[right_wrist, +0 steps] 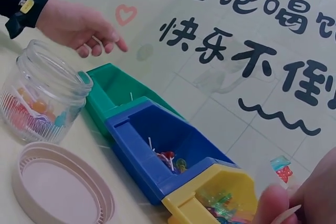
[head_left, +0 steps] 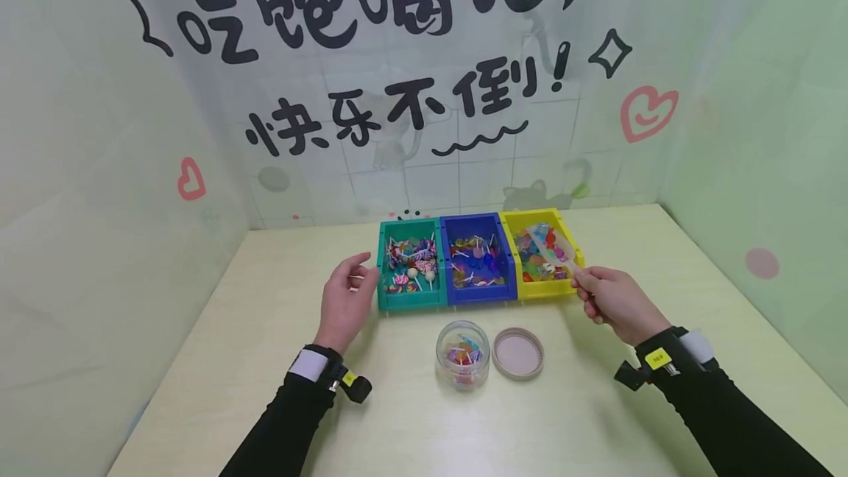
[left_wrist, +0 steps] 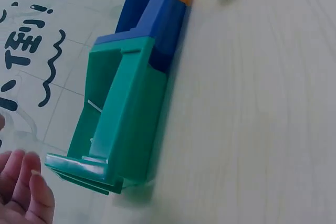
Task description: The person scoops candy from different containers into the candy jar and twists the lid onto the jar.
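Note:
My right hand pinches the handle of a pale, see-through spoon, whose head lies over the colourful small pieces in the yellow bin. In the right wrist view, red and blue bits show beyond the fingers. My left hand holds nothing, its fingers loosely bent beside the left wall of the green bin. Small lollipops lie in the green bin and in the blue bin. In front of the bins stands an uncapped clear jar, partly filled with colourful pieces.
A round pinkish lid lies just right of the jar. The three bins stand side by side near the back of the pale wooden table. Behind them hangs a printed backdrop with black lettering.

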The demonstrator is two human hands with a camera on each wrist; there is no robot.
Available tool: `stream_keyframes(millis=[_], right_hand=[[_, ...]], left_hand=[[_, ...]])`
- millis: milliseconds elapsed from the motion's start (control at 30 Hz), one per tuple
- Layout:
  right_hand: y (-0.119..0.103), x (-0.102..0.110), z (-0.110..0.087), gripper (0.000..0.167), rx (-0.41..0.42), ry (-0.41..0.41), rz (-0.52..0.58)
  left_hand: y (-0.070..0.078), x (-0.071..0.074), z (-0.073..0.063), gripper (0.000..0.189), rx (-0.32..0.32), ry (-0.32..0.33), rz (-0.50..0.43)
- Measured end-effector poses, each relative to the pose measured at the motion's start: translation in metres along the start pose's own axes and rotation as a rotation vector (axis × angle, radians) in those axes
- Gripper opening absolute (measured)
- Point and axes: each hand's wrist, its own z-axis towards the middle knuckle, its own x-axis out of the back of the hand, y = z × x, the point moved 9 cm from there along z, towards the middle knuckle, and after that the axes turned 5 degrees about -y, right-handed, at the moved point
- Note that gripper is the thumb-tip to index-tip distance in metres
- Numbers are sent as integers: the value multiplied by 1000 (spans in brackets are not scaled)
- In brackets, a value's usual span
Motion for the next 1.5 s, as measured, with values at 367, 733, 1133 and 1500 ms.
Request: stream_keyframes(millis=[367, 733, 1133, 1500], right_hand=[[-9, 9, -14, 46, 31, 9, -51], [-12, 17, -26, 43, 33, 0, -68], [-14, 7, -36, 37, 37, -49, -61], [-17, -5, -42, 36, 58, -120, -64]], left_hand=[[22, -15, -16, 48, -77, -168, -43], [33, -56, -43, 68, -95, -481, -109], [29, -82, -64, 85, -89, -625, -104], [27, -105, -79, 98, -107, -734, -42]])
